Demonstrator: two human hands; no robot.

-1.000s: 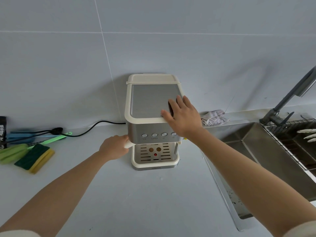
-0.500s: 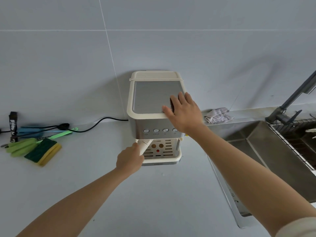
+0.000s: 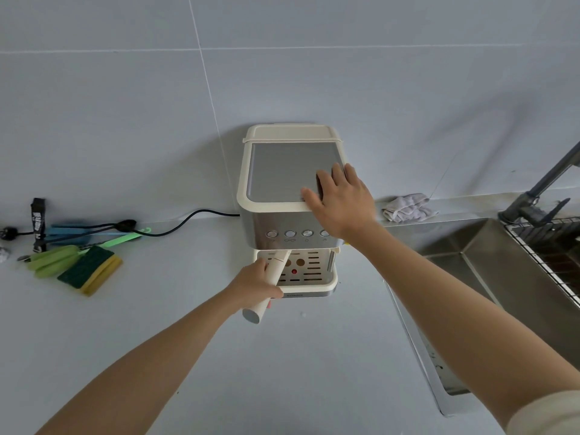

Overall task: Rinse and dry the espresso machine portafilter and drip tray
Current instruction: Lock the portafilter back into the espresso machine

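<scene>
Cream plastic sheathes the handle of the portafilter (image 3: pixel 255 310), which juts toward the camera from under the brew head of the espresso machine (image 3: pixel 292 180). Its metal end is hidden below the button panel, and whether it is locked in or loose cannot be told. The person's left hand (image 3: pixel 255 285) is wrapped round the handle at mid-length. The right hand (image 3: pixel 342 199) lies flat with fingers spread on the front right corner of the steel top, apparently bracing the machine. The piece looks rigid and probably head-heavy, and its smooth handle is likely to turn slick once wet, so a grip closer to the head would suit the carry. Directly beneath it the drip tray (image 3: pixel 314 287) sits in the machine's base. It appears to be light slotted plastic, best drawn out by its front lip and kept level in case it holds water. Bare counter (image 3: pixel 282 372) lies in front and to the left. The steel sink (image 3: pixel 508 277) opens just to the right, its raised rim the one edge to clear, with the faucet (image 3: pixel 539 196) at its far side. A grey cloth (image 3: pixel 408 207) rests on the ledge near the sink. Sponges (image 3: pixel 91 271) and the power cord (image 3: pixel 188 219) lie well apart on the left.
</scene>
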